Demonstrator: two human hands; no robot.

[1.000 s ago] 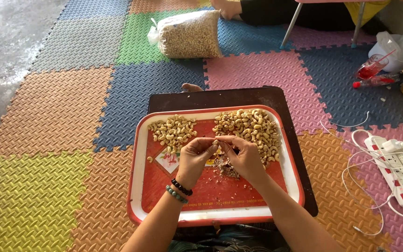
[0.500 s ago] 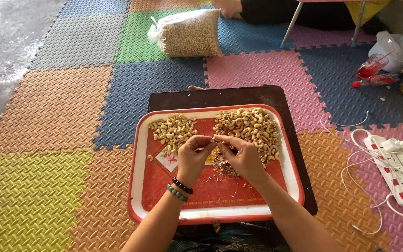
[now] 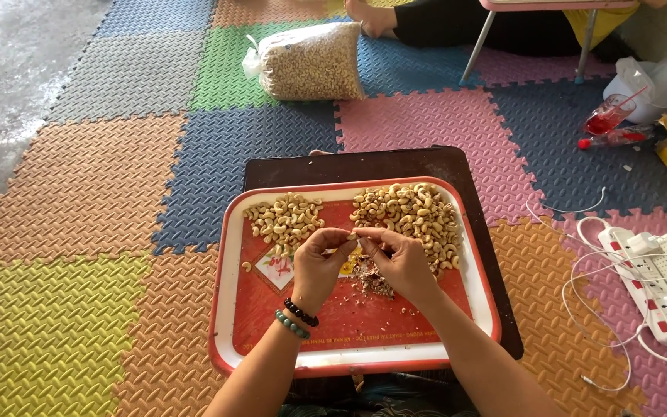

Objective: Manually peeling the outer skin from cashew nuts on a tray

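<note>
A red tray (image 3: 272, 344) with a white rim is seen nearest the camera, resting on a dark board (image 3: 333, 164). Over its middle, the left hand (image 3: 319, 265) and the right hand (image 3: 404, 262) are brought together, fingertips meeting. A single cashew nut (image 3: 353, 235) is pinched between the fingers of both hands (it is mostly hidden, so its exact shape cannot be told). 2 beaded bracelets (image 3: 296, 317) are worn on the left wrist. Just below the hands, a small heap of brownish husk scraps (image 3: 369, 276) lies on the tray.

Beyond the hands, 2 piles are laid on the tray: a smaller pile of cashews (image 3: 283, 218) at the left and a larger pile of cashews (image 3: 414, 216) at the right, kept apart by a strip of bare red.

The board is set on coloured foam mats (image 3: 79, 201). To the right, a white power strip (image 3: 658, 282) with cables is seen. Farther off, a clear bag of cashews (image 3: 309, 62) lies on the green and blue mats, and a cup of red drink (image 3: 607, 116) stands near the far right.
</note>
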